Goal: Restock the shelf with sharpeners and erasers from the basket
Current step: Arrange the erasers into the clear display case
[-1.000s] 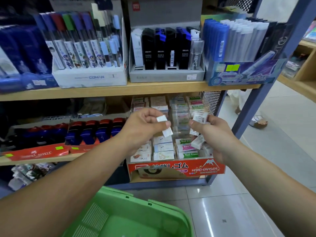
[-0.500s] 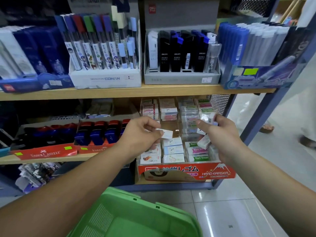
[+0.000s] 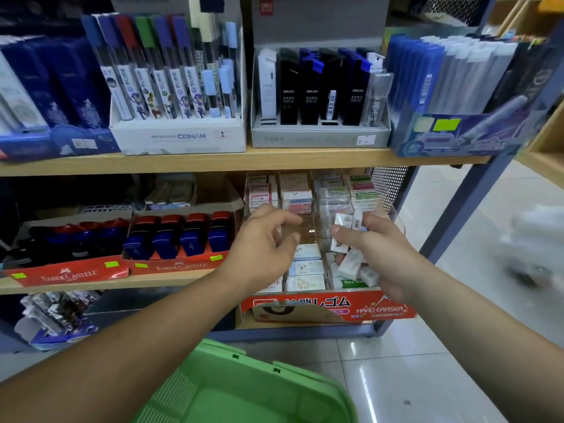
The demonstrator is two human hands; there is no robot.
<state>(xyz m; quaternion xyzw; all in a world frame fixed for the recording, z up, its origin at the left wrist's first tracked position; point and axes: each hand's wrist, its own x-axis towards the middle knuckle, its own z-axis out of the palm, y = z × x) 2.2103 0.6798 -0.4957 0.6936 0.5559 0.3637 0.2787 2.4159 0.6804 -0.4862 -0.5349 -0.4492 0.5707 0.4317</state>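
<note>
My right hand [image 3: 375, 254] grips a bunch of small white erasers [image 3: 351, 264], one poking up above the thumb, over the right side of the red "Hard Eraser" display box [image 3: 381, 309] on the lower shelf. Rows of wrapped erasers [image 3: 306, 267] fill that box. My left hand [image 3: 262, 248] hovers just left of the rows with its fingers loosely curved and nothing visible in them. The green basket [image 3: 244, 389] sits low in front of me. Red and blue sharpeners [image 3: 183, 236] stand in Faber-Castell trays to the left.
A clear organiser with stacked erasers [image 3: 296, 193] stands behind the red box. The upper wooden shelf [image 3: 244, 160] carries boxes of pencil leads [image 3: 320, 87]. A blue metal post [image 3: 457, 215] bounds the shelf on the right, with tiled floor [image 3: 427, 361] beyond.
My left hand no longer shows the white eraser it pinched earlier and now hovers with loose fingers over the box. My right hand has stayed over the box with its erasers.
</note>
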